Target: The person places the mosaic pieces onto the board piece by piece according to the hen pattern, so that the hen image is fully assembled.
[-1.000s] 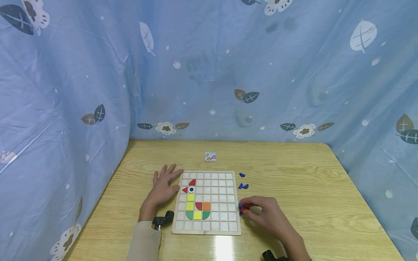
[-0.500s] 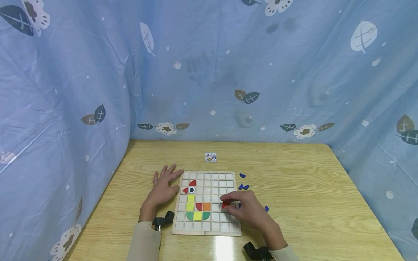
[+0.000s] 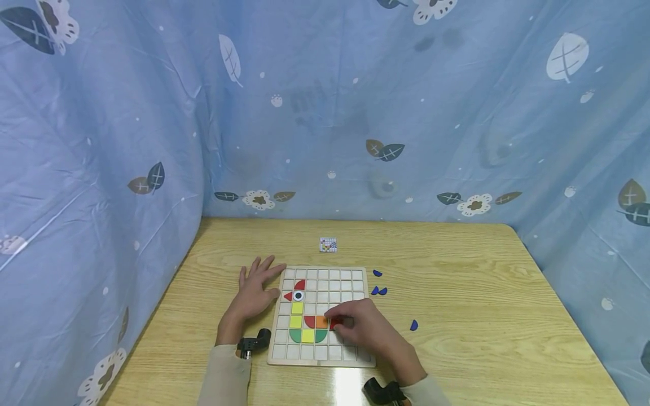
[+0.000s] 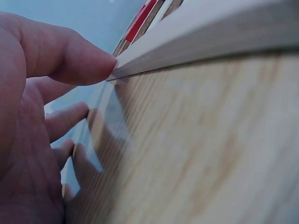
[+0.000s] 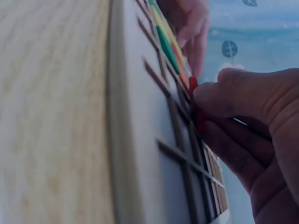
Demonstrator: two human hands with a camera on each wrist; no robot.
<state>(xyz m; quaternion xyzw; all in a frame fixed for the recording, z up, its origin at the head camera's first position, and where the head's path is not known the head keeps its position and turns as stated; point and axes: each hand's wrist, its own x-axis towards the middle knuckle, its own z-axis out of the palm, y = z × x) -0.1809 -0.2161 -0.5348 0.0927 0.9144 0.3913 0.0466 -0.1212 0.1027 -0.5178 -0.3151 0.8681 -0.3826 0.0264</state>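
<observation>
My right hand (image 3: 363, 324) pinches a red tile (image 3: 334, 323) between thumb and fingers, over the wooden grid board (image 3: 321, 363). The tile is right beside an orange square (image 3: 321, 322); in the right wrist view the red tile (image 5: 201, 119) stands on edge between thumb and fingers, close to the grid. My left hand (image 3: 254, 294) lies with spread fingers at the board's left edge, its thumb (image 4: 88, 63) touching the side. On the board a bird-like figure shows a round eye tile (image 3: 298, 296), yellow squares (image 3: 297, 308), green quarter circles (image 3: 295, 335) and red pieces (image 3: 300, 285).
Blue half-round tiles lie right of the board: one near the top (image 3: 377, 273), a pair (image 3: 378, 291) below and a single tile (image 3: 413, 325) farther right. A small picture card (image 3: 328, 245) lies behind the board. A blue patterned curtain (image 3: 325, 113) surrounds the table.
My right hand has carried the red tile left from beside the board to next to the orange square, uncovering a blue tile on the right. The left hand has stayed put.
</observation>
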